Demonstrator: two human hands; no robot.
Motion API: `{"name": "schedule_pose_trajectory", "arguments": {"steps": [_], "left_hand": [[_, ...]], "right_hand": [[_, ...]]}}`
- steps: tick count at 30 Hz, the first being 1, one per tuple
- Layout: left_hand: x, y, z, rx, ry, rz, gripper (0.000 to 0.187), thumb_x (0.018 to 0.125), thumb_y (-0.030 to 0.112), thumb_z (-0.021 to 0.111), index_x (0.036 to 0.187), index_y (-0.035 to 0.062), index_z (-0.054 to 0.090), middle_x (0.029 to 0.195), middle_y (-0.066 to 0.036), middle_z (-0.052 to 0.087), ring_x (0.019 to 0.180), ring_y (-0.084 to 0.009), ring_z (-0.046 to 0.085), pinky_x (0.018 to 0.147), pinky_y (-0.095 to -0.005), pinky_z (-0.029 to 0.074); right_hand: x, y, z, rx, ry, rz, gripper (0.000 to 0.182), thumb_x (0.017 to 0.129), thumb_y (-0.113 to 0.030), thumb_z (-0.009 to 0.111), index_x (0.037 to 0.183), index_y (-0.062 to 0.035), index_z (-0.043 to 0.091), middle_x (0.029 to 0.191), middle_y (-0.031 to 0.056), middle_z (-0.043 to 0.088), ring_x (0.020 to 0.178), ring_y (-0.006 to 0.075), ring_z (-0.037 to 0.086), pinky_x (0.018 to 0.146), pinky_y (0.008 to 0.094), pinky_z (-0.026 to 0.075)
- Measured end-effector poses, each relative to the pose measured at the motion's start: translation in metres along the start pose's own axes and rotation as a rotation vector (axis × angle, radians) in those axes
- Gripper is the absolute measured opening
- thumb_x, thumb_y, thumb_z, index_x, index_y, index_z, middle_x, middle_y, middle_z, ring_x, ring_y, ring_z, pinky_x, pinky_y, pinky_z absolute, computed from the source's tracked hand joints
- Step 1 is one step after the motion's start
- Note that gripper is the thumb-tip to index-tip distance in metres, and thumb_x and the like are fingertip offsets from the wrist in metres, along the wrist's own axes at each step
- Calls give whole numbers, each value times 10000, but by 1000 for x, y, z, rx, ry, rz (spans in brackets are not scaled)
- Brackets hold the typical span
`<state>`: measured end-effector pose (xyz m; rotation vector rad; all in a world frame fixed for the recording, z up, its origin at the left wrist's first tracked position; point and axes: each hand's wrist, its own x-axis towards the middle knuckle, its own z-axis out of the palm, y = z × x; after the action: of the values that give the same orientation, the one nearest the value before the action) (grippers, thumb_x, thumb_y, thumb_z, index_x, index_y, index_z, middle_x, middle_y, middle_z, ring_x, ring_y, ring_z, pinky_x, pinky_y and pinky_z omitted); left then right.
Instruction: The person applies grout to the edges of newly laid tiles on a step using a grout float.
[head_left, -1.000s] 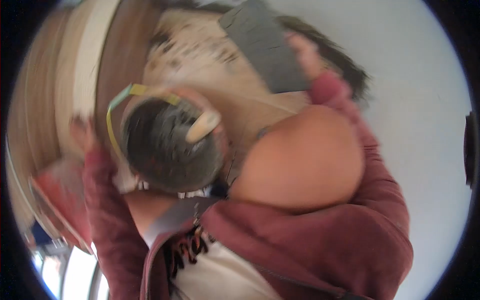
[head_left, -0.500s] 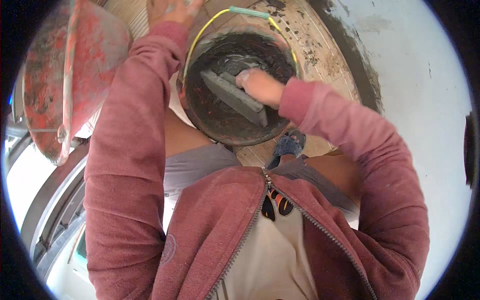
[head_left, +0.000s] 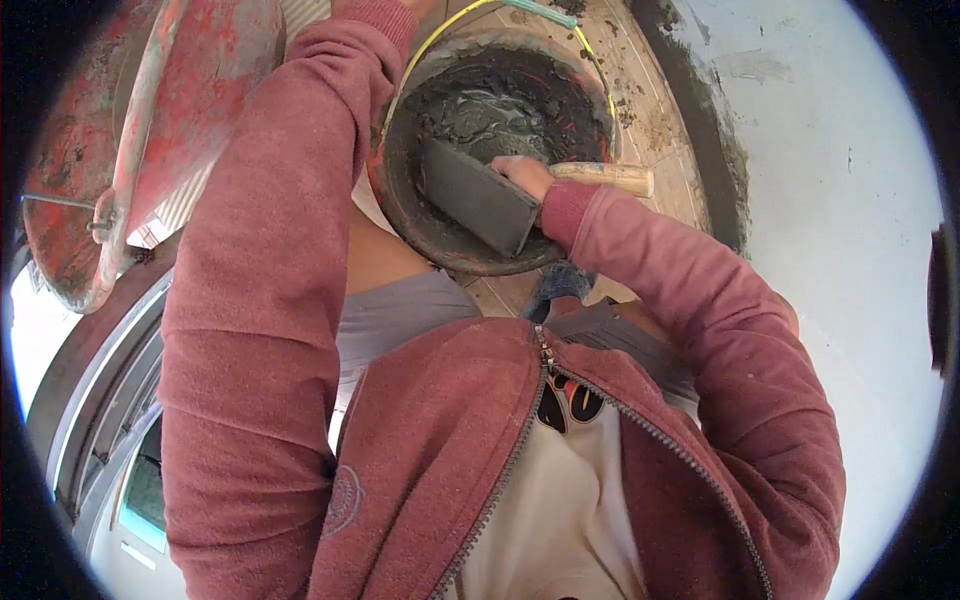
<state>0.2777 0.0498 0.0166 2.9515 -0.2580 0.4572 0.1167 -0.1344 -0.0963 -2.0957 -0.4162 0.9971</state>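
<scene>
A black bucket (head_left: 400, 200) with a yellow and green bail holds wet grey mortar (head_left: 500, 105). My right hand (head_left: 522, 175) is inside it, closed on a flat dark grey trowel (head_left: 475, 208) that leans against the near wall of the bucket. A wooden handle (head_left: 610, 180) juts out to the right of that hand, over the rim; I cannot tell whether it belongs to the same tool. My left arm in a maroon sleeve (head_left: 270, 200) stretches up past the bucket, and its hand is beyond the top edge of the picture.
A red, mortar-stained wheelbarrow (head_left: 160, 120) stands to the left of the bucket. The tiled floor (head_left: 660, 90) is spattered with mortar along the foot of a white wall (head_left: 840, 200) on the right. A grey sandal (head_left: 562, 282) shows under the bucket.
The view has steadied from a tilted blur onto the bucket. My right hand has turned the trowel inside it, the wooden handle now shows, and my left hand has left the picture.
</scene>
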Motion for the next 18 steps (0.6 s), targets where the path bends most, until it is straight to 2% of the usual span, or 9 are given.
{"name": "schedule_pose_trajectory", "arguments": {"steps": [2, 5, 7, 10, 12, 14, 15, 17, 18], "left_hand": [[1, 2, -7, -66, -100, -42, 594, 762, 466, 436, 1079, -35, 410, 1092, -169, 402, 1044, -286, 343, 922, -376, 229], [2, -1, 3, -9, 6, -28, 590, 757, 460, 452, 1070, -38, 416, 1077, -167, 408, 1032, -282, 348, 918, -376, 232], [0, -1, 2, -24, -18, -29, 596, 756, 468, 446, 1071, -37, 417, 1082, -168, 407, 1039, -282, 345, 922, -373, 230], [0, 3, -4, -47, -72, -38, 602, 757, 477, 437, 1074, -35, 418, 1092, -169, 405, 1051, -282, 341, 927, -368, 226], [0, 5, -4, -55, -105, -45, 603, 758, 478, 434, 1075, -35, 417, 1097, -168, 404, 1056, -283, 339, 928, -366, 225], [2, 7, -2, -18, -85, -48, 603, 760, 470, 439, 1083, -38, 415, 1106, -165, 402, 1065, -281, 335, 931, -365, 223], [2, 7, -1, -24, -81, -51, 603, 760, 470, 439, 1083, -38, 415, 1106, -165, 402, 1065, -281, 335, 931, -365, 223], [1, 5, -1, -10, -51, -39, 598, 761, 461, 441, 1088, -39, 415, 1092, -161, 408, 1051, -277, 342, 924, -368, 229], [1, 4, -4, -6, -44, -37, 598, 761, 461, 441, 1088, -39, 415, 1092, -161, 408, 1051, -277, 342, 924, -368, 229]], "right_hand": [[2, 7, 9, -19, 29, 54, 171, 731, -132, 421, 805, -45, 548, 758, 184, 563, 681, 323, 542, 590, 382, 405], [17, 10, 23, 449, 284, 232, 138, 697, -83, 471, 771, -16, 567, 772, 133, 582, 706, 241, 561, 622, 313, 414], [13, -6, 20, -132, 400, -111, 147, 694, -104, 459, 739, -4, 557, 766, 152, 564, 735, 289, 546, 649, 343, 413], [31, 4, 44, -268, 413, -172, 176, 709, -104, 410, 710, 6, 547, 778, 206, 546, 702, 346, 532, 635, 389, 398], [24, 1, 38, -130, 407, -112, 165, 705, -106, 430, 724, -1, 556, 759, 196, 547, 680, 325, 539, 624, 370, 405], [12, 7, 19, 189, 166, 67, 147, 725, -104, 450, 758, -28, 570, 729, 155, 558, 653, 265, 551, 613, 342, 412], [6, 8, 13, 182, 167, 69, 147, 725, -104, 450, 758, -28, 570, 729, 155, 558, 653, 265, 551, 613, 342, 412], [-4, 6, 7, 617, 93, 165, 153, 764, -119, 443, 776, -42, 574, 711, 90, 569, 633, 172, 544, 599, 296, 415], [-9, -9, -2, 615, 96, 156, 153, 764, -119, 443, 776, -42, 574, 711, 90, 569, 633, 172, 544, 599, 296, 415]]}}
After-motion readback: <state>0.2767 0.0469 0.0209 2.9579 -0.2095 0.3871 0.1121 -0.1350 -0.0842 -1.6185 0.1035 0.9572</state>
